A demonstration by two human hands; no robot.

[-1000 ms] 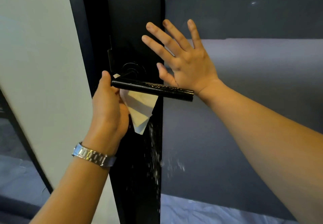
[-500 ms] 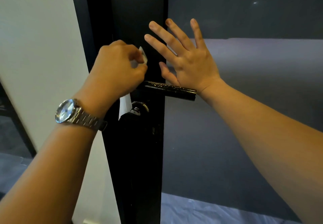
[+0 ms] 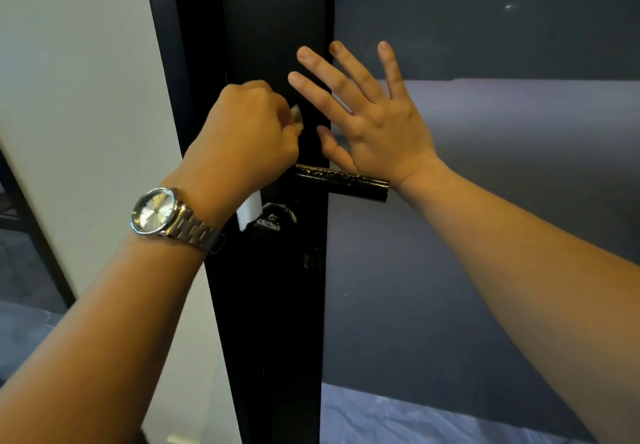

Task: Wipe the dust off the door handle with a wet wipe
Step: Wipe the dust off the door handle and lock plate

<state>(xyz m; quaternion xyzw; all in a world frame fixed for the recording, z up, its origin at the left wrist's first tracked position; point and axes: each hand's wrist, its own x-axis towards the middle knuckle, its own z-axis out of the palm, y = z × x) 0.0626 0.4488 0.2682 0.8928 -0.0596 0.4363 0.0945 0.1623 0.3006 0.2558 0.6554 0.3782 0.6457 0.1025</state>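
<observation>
The door handle (image 3: 341, 182) is a black bar flecked with pale dust. It sits just above the middle of your view and juts toward 3 o'clock from the black door edge (image 3: 273, 322). Its inner end is hidden under your left hand (image 3: 242, 142), which is curled into a fist over that end and grips the wet wipe (image 3: 248, 211). A white fold of the wipe hangs below the fist at 6 o'clock, and a small corner peeks out past your knuckles at 2 o'clock. How the wipe lies on the bar under your fist cannot be seen.

At 12 o'clock from the handle is your right hand (image 3: 367, 121), with straight, spread fingers pointing toward 11 o'clock and its back facing you. It holds nothing. Its heel is just above the bar's free end, and the thumb lies near the bar's top.

At 7 o'clock from the handle, just beside the hanging fold, is a round dusty lock fitting (image 3: 277, 217). A silver watch (image 3: 156, 211) is on your left wrist, further out at 8 o'clock. A white wall (image 3: 86, 97) fills the 9 o'clock side and a grey panel (image 3: 485, 253) the 3 o'clock side.
</observation>
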